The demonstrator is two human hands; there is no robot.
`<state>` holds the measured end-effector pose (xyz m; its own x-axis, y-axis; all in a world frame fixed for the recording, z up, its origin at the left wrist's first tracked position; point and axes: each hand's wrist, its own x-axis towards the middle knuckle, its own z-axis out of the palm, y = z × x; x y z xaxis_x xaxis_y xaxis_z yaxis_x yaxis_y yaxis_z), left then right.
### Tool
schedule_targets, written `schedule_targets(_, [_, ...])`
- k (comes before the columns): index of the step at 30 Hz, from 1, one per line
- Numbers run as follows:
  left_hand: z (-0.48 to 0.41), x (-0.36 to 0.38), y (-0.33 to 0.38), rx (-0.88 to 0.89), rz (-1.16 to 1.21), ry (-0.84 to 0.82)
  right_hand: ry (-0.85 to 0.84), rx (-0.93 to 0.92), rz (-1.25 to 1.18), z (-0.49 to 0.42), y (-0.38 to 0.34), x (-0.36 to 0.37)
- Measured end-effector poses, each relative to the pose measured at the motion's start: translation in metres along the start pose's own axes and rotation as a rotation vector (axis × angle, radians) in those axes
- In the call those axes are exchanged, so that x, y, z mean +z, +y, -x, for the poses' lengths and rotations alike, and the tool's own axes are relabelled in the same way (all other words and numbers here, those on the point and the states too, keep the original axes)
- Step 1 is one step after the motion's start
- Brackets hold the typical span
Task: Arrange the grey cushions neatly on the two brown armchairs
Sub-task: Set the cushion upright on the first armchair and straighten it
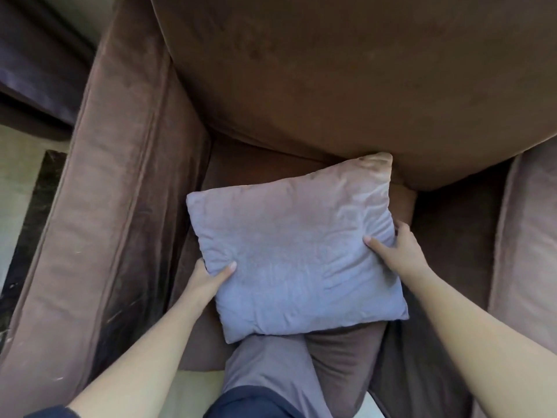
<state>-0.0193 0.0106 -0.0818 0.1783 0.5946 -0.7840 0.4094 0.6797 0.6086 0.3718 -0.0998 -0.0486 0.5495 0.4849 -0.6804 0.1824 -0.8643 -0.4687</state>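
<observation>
The job looks to be in its early or middle part: one soft square grey fabric cushion [295, 260] is held over the seat [241, 164] of a brown velvet armchair [361, 70], not yet set square. It is turned askew, and its far corner touches the bottom of the plump backrest pad [331, 101]. The left hand [211, 276] grips the cushion's near left edge, thumb on top and fingers curled beneath. The right hand [394, 251] pinches the right edge the same way, creasing the cloth. What seems left is to straighten this cushion against the backrest and then see to the second armchair, which is out of view, as are any other cushions. A fold of grey-mauve fabric [265, 366] lies under the cushion's near edge; whether it is another cushion or the person's clothing cannot be told. The broad left armrest [114, 176] and right armrest [527, 221] flank the seat, above a pale floor [15, 191] and a dark strip [39, 206].
</observation>
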Motion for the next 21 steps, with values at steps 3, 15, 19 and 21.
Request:
schedule_targets(3, [-0.012, 0.002, -0.002, -0.015, -0.003, 0.004, -0.002, 0.018, -0.035, -0.008, 0.005, 0.008])
schedule_targets(15, [-0.01, -0.002, 0.016, -0.09, 0.126, -0.043, 0.005, 0.124, -0.265, 0.01, -0.006, 0.012])
schedule_targets(19, [-0.002, -0.014, 0.05, -0.012, 0.1, -0.053, 0.035, 0.128, -0.388, 0.036, -0.012, 0.007])
schedule_targets(21, [0.001, -0.019, 0.07, 0.052, 0.083, -0.067, 0.054, 0.13, -0.433, 0.049, -0.013, 0.005])
